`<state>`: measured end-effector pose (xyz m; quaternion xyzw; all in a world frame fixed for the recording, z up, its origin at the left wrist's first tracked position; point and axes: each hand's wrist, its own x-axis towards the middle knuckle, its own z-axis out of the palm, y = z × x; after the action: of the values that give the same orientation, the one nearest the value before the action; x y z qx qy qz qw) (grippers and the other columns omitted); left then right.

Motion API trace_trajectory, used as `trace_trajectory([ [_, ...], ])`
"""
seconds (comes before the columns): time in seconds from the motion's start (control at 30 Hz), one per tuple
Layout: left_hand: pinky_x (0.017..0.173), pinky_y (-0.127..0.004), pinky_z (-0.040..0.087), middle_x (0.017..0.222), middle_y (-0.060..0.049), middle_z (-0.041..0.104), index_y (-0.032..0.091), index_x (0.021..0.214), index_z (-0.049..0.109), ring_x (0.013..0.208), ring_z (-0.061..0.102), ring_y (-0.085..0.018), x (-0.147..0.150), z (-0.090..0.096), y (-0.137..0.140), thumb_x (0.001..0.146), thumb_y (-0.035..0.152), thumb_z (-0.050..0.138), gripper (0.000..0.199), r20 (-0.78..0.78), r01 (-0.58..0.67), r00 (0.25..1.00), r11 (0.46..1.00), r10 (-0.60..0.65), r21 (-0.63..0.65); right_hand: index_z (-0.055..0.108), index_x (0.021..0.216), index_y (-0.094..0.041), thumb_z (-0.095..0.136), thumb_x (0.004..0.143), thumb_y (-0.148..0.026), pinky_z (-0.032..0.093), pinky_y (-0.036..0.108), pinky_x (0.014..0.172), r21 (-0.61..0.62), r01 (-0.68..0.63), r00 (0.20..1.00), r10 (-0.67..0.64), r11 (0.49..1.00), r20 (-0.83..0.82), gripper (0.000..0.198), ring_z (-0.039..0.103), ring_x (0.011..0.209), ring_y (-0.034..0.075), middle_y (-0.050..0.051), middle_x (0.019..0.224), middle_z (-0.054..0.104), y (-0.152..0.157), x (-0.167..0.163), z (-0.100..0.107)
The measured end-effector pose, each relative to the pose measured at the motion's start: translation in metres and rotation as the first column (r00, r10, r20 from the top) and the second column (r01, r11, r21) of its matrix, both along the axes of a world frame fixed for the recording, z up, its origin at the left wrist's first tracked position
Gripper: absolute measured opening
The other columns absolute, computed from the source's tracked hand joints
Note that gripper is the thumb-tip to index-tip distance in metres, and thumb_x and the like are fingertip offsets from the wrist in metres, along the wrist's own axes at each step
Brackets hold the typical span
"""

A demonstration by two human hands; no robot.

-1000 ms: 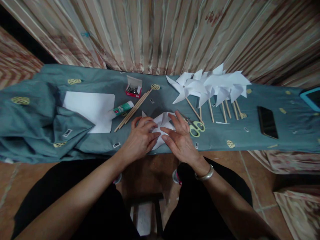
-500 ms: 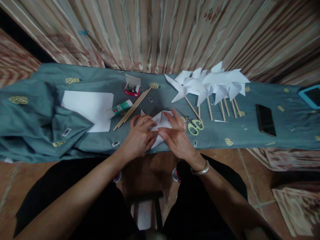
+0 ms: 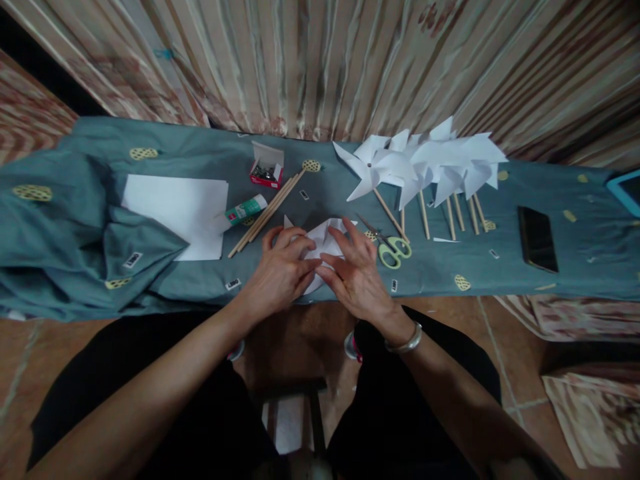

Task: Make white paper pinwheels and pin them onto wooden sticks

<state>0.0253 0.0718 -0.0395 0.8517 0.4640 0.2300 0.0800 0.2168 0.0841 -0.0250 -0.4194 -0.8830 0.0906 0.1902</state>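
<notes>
At the table's near edge, a white paper pinwheel (image 3: pixel 320 240) without a visible stick lies between my hands, its blades partly folded inward. My left hand (image 3: pixel 285 267) is closed on its left side, fingers curled and thumb against the paper near the middle. From the right, my right hand (image 3: pixel 355 267) grips it, thumb and index finger close to the centre and the other fingers lying over the right blades. The fingers cover much of the centre, so any pin there is hidden. Green-handled scissors (image 3: pixel 394 252) lie just right of my right hand.
Several wooden sticks (image 3: pixel 270 213), a glue stick (image 3: pixel 245 210) and a red box of pins (image 3: pixel 267 165) lie left of centre. White paper sheets (image 3: pixel 175 213) are farther left. Pinwheels on sticks (image 3: pixel 420 163) overlap at back right. A phone (image 3: pixel 537 239) lies right on the cloth-covered table (image 3: pixel 590 267).
The view has shifted slightly. My right thumb and index finger have parted a little near the paper's centre; my left hand keeps its grip with hardly any movement.
</notes>
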Motion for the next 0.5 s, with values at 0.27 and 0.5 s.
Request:
trace_trajectory([
  [0.27, 0.106, -0.057, 0.024, 0.115, -0.008, 0.064, 0.025, 0.101, 0.073, 0.122, 0.044, -0.030, -0.0006, 0.0014, -0.0002, 0.089, 0.026, 0.054, 0.023, 0.012, 0.010, 1.000, 1.000, -0.010, -0.013, 0.070, 0.111, -0.026, 0.034, 0.100, -0.040, 0.028, 0.055, 0.113, -0.102, 0.054, 0.994, -0.063, 0.993, -0.095, 0.040, 0.020, 0.147, 0.028, 0.003, 0.149, 0.043, 0.0022, 0.0084, 0.0070],
  [0.5, 0.106, -0.058, 0.024, 0.115, -0.008, 0.064, 0.025, 0.098, 0.074, 0.122, 0.044, -0.030, 0.0003, 0.0028, -0.0009, 0.089, 0.025, 0.054, 0.022, 0.015, -0.003, 1.000, 1.000, 0.003, -0.022, 0.072, 0.104, -0.026, 0.040, 0.098, -0.042, 0.027, 0.056, 0.113, -0.054, 0.014, 0.999, -0.016, 0.998, -0.041, 0.036, 0.020, 0.147, 0.029, 0.003, 0.149, 0.043, 0.0001, 0.0064, 0.0043],
])
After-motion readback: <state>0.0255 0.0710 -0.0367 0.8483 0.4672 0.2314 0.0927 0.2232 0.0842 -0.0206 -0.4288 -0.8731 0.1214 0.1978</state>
